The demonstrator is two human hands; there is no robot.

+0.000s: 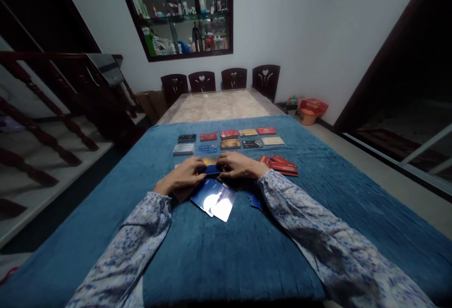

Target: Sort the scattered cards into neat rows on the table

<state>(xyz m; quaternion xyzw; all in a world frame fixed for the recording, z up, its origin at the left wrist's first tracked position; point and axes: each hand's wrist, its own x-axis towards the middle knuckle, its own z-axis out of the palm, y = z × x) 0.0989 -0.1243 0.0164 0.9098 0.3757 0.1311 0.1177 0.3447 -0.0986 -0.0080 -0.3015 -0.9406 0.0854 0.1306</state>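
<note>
My left hand (pixel 185 174) and my right hand (pixel 239 165) meet near the middle of the cloth, fingers bent and closed on the two ends of blue cards (pixel 212 170). How many cards are between them cannot be made out. Just behind shows a yellow card (pixel 209 161). Below my hands lie loose blue-and-white cards (pixel 216 200), overlapping and shiny. Red cards (pixel 284 166) are fanned out right of my right hand. Part of another blue card (pixel 254 199) shows beside my right sleeve, and a brown card (pixel 181 194) lies partly under my left wrist.
Beyond my hands, small card piles stand in two rows, among them a black pile (pixel 187 138), a gold pile (pixel 230 144) and a cream pile (pixel 273 141). A blue cloth (pixel 197 261) covers the near part of the table (pixel 226 103). Dark chairs (pixel 201 82) line its far end.
</note>
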